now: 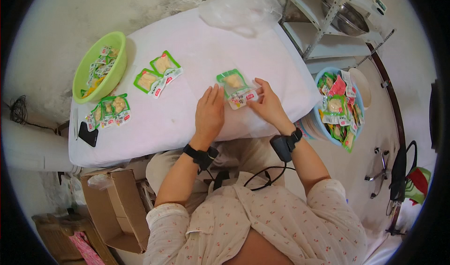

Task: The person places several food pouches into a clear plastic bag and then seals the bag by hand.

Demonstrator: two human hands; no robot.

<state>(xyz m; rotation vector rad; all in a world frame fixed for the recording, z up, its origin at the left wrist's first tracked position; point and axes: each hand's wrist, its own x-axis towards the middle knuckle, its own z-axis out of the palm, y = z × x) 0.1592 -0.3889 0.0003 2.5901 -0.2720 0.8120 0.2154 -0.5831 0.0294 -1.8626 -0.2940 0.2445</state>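
A small snack pouch with a green border and clear window [233, 81] lies on the white-covered table between my hands. My left hand [211, 112] rests flat at the pouch's left side, its fingers extended. My right hand [269, 103] has its thumb and fingers at the right edge of the white printed part of the pouch [242, 98]; the hold there looks light. Two similar pouches [158, 74] lie together to the left. Several more pouches [109, 112] overlap near the table's left end, below a green basin [121, 66] with more packets inside.
A black phone [88, 134] lies at the table's left edge. At the back is a clear plastic bag [240, 10]. A blue tub [318, 115] heaped with packets stands right of the table, near a metal shelf [330, 47]. An open cardboard box [132, 208] is at lower left.
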